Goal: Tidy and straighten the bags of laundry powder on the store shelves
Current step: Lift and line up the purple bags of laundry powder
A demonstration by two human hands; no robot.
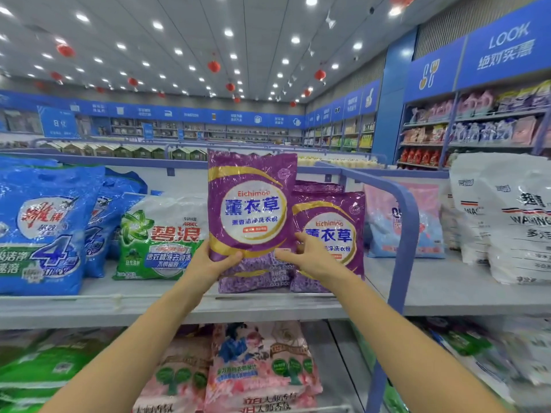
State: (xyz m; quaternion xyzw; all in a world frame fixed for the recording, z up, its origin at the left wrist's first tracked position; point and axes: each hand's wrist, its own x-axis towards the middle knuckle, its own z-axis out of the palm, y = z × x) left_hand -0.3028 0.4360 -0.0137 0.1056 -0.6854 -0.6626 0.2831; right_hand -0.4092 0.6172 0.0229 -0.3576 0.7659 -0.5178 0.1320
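A purple lavender laundry powder bag (pixel 252 201) is held upright above the top shelf (pixel 432 281). My left hand (pixel 213 260) grips its lower left corner, thumb on the front. My right hand (pixel 307 251) pinches its lower right edge. A second purple bag (pixel 334 231) stands just to the right behind my right hand. Under the lifted bag lies another purple bag (pixel 253 278), flat on the shelf. To the left stand a green and white bag (pixel 161 236) and tall blue bags (pixel 44 228).
A blue metal divider rail (pixel 407 222) curves down right of the purple bags. Beyond it stand a pink and blue bag (pixel 402 222) and large white bags (pixel 512 216). The lower shelf holds pink bags (pixel 262 368) and green bags (pixel 38 368). Wall shelving fills the far right.
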